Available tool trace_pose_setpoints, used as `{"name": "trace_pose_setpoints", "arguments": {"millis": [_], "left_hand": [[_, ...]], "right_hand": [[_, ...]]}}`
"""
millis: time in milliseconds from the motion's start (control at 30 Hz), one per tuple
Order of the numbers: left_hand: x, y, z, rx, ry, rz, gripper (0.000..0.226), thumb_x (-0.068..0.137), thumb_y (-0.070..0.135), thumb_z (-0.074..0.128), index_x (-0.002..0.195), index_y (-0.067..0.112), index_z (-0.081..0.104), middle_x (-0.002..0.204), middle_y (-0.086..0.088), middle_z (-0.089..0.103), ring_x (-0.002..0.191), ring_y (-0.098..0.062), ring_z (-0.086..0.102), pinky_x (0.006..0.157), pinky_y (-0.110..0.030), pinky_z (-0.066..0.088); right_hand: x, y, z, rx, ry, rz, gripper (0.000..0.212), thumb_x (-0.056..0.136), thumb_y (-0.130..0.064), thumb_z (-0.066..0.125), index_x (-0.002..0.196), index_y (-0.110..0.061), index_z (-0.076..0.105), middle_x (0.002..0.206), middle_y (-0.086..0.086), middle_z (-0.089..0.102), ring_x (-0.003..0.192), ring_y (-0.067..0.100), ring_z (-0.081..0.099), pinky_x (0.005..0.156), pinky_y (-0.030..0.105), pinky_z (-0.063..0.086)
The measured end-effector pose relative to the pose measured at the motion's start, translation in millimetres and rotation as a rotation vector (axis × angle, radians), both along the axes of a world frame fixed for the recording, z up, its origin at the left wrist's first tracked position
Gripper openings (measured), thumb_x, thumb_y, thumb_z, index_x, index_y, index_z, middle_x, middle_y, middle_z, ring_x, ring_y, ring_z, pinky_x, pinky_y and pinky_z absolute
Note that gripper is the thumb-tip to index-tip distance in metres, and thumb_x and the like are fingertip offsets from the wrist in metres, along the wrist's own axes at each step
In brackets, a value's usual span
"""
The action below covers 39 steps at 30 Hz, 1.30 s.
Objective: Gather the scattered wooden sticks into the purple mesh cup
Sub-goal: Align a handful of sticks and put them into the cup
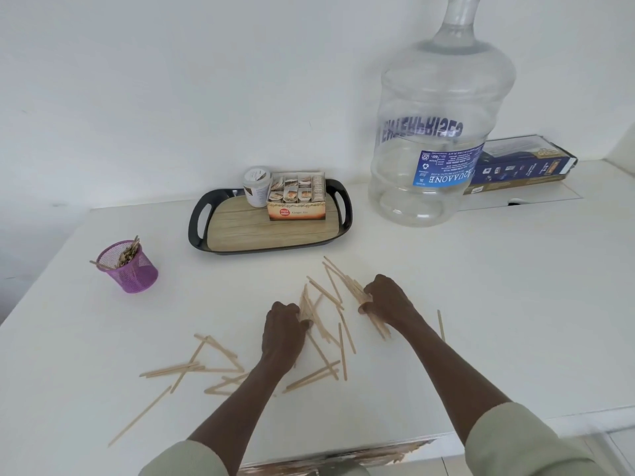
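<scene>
Thin wooden sticks (220, 369) lie scattered over the white table (481, 304), most of them in front of me. My left hand (283, 329) grips a small bundle of sticks (307, 309) at the middle of the pile. My right hand (388, 298) holds another bundle of sticks (357, 290) a little further right. The purple mesh cup (132, 267) stands upright at the far left, apart from both hands, with several sticks inside it. A single stick (441, 324) lies alone to the right of my right arm.
A black tray with a wood-pattern floor (240, 231) sits behind the pile, carrying a tea-bag box (297, 199) and a white jar (257, 185). A large clear water bottle (436, 132) stands at the back right, beside a dark blue carton (522, 163). The table's front edge is chipped.
</scene>
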State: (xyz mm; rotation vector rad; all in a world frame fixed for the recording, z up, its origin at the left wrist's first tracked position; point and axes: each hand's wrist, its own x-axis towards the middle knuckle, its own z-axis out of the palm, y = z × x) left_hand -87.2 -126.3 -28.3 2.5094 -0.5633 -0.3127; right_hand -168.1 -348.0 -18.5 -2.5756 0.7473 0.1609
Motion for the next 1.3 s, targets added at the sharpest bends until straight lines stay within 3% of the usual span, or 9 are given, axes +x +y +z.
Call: {"name": "trace_pose_setpoints", "arguments": {"millis": [133,200,367,533,767,933,1000,1167,1300], "left_hand": [[8,-8,1,-0.018,-0.013,0.087,0.008,0.087,0.015,0.066,0.088,0.009,0.07,0.086,-0.006,0.07,0.081,-0.024,0.065,0.069,-0.034,0.052],[12,-13,1,0.022,-0.006,0.124,0.013,0.082,0.008,0.062,0.069,0.004,0.061,0.066,-0.006,0.062,0.062,-0.025,0.058,0.06,-0.04,0.052],[22,-20,-1,0.085,0.054,0.116,0.013,0.078,0.011,0.061,0.067,0.006,0.056,0.062,0.0,0.049,0.058,-0.022,0.048,0.048,-0.027,0.034],[24,-23,1,0.132,0.059,0.074,0.031,0.082,0.011,0.06,0.058,0.01,0.042,0.057,-0.002,0.045,0.057,-0.025,0.046,0.048,-0.027,0.03],[24,-30,11,0.101,0.144,0.111,0.02,0.082,-0.003,0.043,0.066,0.008,0.043,0.077,-0.007,0.051,0.072,-0.031,0.055,0.047,-0.029,0.034],[31,-36,12,0.02,0.174,0.103,0.019,0.092,0.002,0.045,0.104,-0.004,0.059,0.104,-0.018,0.064,0.095,-0.035,0.063,0.069,-0.029,0.044],[33,-41,12,-0.071,0.255,0.136,0.02,0.094,0.005,0.048,0.108,-0.003,0.061,0.104,-0.014,0.068,0.09,-0.027,0.065,0.065,-0.025,0.043],[26,-55,26,-0.571,0.776,0.33,0.03,0.093,-0.005,0.034,0.113,-0.001,0.057,0.082,-0.007,0.063,0.065,-0.013,0.054,0.062,-0.025,0.043],[23,-65,42,-0.78,0.955,0.46,0.028,0.098,-0.003,0.032,0.097,-0.001,0.06,0.07,-0.007,0.051,0.057,-0.013,0.043,0.055,-0.025,0.038]], "right_hand": [[2,1,5,0.003,-0.033,-0.133,0.013,0.083,-0.015,0.071,0.08,-0.006,0.062,0.086,0.008,0.059,0.085,0.028,0.059,0.067,0.027,0.04],[4,2,7,-0.006,-0.033,-0.167,0.012,0.085,-0.013,0.068,0.089,-0.002,0.067,0.09,0.012,0.067,0.087,0.032,0.065,0.068,0.03,0.048],[10,3,10,0.015,-0.019,-0.192,0.016,0.085,-0.009,0.067,0.099,-0.003,0.068,0.099,0.014,0.069,0.094,0.034,0.068,0.073,0.033,0.055],[10,6,13,-0.02,-0.023,-0.149,0.015,0.079,-0.005,0.065,0.073,-0.006,0.052,0.074,0.009,0.056,0.072,0.031,0.061,0.056,0.025,0.038],[11,10,13,-0.078,-0.049,-0.108,0.038,0.077,-0.002,0.059,0.057,-0.016,0.03,0.059,0.0,0.036,0.065,0.027,0.045,0.045,0.024,0.021],[16,6,22,-0.043,-0.098,-0.189,0.036,0.077,-0.004,0.058,0.056,-0.014,0.031,0.057,0.002,0.035,0.062,0.029,0.043,0.048,0.026,0.027],[20,6,29,-0.011,-0.134,-0.208,0.036,0.078,-0.006,0.059,0.055,-0.013,0.033,0.056,0.001,0.035,0.062,0.026,0.039,0.053,0.026,0.03],[34,21,41,0.336,-0.322,-0.33,0.037,0.071,-0.004,0.064,0.049,-0.012,0.035,0.05,0.004,0.028,0.053,0.016,0.028,0.051,0.025,0.026],[46,45,44,0.615,-0.361,-0.361,0.024,0.07,-0.005,0.07,0.066,0.016,0.06,0.06,0.015,0.046,0.059,0.022,0.044,0.06,0.034,0.042]]}}
